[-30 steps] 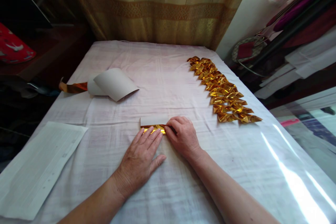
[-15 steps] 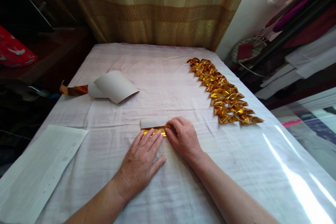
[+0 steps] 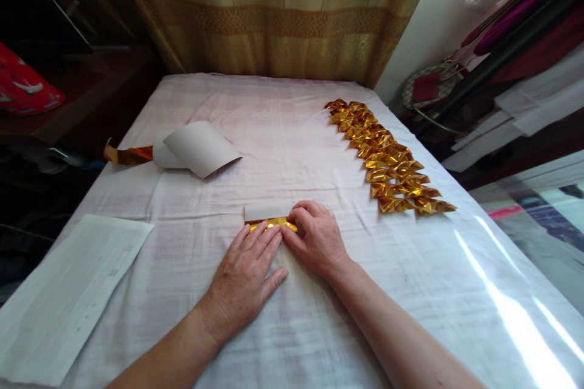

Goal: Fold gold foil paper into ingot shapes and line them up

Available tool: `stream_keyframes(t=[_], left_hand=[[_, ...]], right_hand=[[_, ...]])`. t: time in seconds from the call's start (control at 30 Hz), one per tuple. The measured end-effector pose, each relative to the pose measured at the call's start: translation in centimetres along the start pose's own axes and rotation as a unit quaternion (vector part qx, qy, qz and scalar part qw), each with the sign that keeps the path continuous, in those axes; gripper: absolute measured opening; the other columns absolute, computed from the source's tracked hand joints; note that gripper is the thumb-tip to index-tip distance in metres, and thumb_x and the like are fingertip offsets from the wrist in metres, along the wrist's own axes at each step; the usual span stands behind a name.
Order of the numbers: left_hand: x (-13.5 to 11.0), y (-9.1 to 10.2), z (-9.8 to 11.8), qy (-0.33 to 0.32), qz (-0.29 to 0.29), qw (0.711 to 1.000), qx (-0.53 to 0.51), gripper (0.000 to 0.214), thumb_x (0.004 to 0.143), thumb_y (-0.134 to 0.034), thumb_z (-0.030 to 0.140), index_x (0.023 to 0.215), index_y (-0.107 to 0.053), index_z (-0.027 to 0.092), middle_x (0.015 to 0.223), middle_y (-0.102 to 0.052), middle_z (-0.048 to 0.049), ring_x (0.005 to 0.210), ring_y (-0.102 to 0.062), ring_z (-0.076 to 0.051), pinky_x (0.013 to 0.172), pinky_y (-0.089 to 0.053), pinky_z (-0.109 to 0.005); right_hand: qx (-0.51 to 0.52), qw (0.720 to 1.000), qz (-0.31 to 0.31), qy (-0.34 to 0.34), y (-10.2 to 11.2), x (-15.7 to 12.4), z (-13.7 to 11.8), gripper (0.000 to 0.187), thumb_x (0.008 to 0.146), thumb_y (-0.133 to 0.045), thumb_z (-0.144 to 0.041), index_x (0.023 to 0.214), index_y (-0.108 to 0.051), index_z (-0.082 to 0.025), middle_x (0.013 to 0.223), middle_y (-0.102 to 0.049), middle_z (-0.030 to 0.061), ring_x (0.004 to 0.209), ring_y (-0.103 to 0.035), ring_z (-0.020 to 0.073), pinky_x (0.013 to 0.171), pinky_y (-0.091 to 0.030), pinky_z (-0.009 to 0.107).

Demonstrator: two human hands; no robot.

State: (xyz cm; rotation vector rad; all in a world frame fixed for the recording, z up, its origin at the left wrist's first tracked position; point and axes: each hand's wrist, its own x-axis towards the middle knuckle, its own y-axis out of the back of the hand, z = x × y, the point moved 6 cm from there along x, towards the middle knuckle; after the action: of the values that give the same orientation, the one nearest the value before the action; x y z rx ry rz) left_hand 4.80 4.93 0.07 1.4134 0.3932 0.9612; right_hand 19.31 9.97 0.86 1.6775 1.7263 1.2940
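Observation:
A small gold foil paper (image 3: pixel 269 219), white on its back, lies partly folded on the white cloth near me. My left hand (image 3: pixel 244 276) rests flat on the cloth, its stretched fingertips pressing the gold fold's near edge. My right hand (image 3: pixel 317 237) is curled at the paper's right end, fingers pinching the fold. A long row of several folded gold foil pieces (image 3: pixel 387 161) lies to the right.
The white cloth (image 3: pixel 283 134) covers the table. A curled stack of foil sheets (image 3: pixel 191 147), white side up, lies at the back left. A printed paper sheet (image 3: pixel 64 292) sits front left. A curtain hangs behind; clutter and rolled fabric stand at right.
My right hand's fingers have crept a little leftward along the gold fold. My left hand stays pressed flat in place.

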Motion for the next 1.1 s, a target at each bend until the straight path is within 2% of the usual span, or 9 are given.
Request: stream_keyframes(t=[0.2,0.43,0.67,0.87,1.1], left_hand=[[0.0,-0.1,-0.1,0.001,-0.007,1.000,0.003,0.053,0.098,-0.045,0.045,0.144,-0.048,0.018,0.144,-0.055,-0.0090,0.136,-0.047,-0.025,0.119,-0.028,-0.043],[0.0,-0.1,-0.2,0.005,-0.005,1.000,0.008,0.051,0.099,-0.042,0.046,0.141,-0.051,0.019,0.144,-0.055,-0.0083,0.134,-0.047,-0.024,0.118,-0.028,-0.043],[0.6,0.0,-0.3,0.022,-0.029,0.999,-0.015,0.049,0.095,-0.049,0.050,0.136,-0.056,0.026,0.141,-0.057,-0.0060,0.131,-0.047,-0.027,0.115,-0.031,-0.046],[0.2,0.2,-0.7,0.005,-0.030,0.999,-0.013,0.048,0.098,-0.045,0.048,0.138,-0.054,0.024,0.143,-0.056,-0.0049,0.134,-0.046,-0.024,0.115,-0.029,-0.044],[-1.1,0.8,-2.0,-0.002,-0.038,0.999,0.031,0.046,0.099,-0.045,0.044,0.138,-0.054,0.022,0.141,-0.058,-0.0050,0.134,-0.047,-0.027,0.112,-0.029,-0.047]], right_hand=[[0.007,0.999,-0.028,0.035,0.2,-0.1,0.0,0.007,0.085,-0.067,-0.025,0.091,-0.064,-0.022,0.103,-0.066,0.0071,0.097,-0.059,0.0232,0.085,-0.044,0.037],[0.065,0.993,-0.061,0.072,0.2,0.0,1.3,0.015,0.086,-0.063,-0.018,0.100,-0.066,-0.022,0.110,-0.065,0.0078,0.101,-0.061,0.0215,0.090,-0.048,0.037],[0.082,0.992,-0.053,0.081,0.2,0.1,1.4,0.016,0.086,-0.063,-0.016,0.099,-0.069,-0.021,0.109,-0.066,0.0082,0.101,-0.062,0.0210,0.091,-0.050,0.037],[0.085,0.992,-0.044,0.084,0.2,0.0,1.5,0.015,0.086,-0.064,-0.016,0.099,-0.069,-0.021,0.108,-0.066,0.0078,0.101,-0.062,0.0204,0.091,-0.050,0.036],[0.093,0.990,-0.029,0.106,0.3,0.1,1.4,0.014,0.085,-0.064,-0.016,0.096,-0.069,-0.021,0.104,-0.067,0.0076,0.096,-0.062,0.0199,0.087,-0.050,0.035]])
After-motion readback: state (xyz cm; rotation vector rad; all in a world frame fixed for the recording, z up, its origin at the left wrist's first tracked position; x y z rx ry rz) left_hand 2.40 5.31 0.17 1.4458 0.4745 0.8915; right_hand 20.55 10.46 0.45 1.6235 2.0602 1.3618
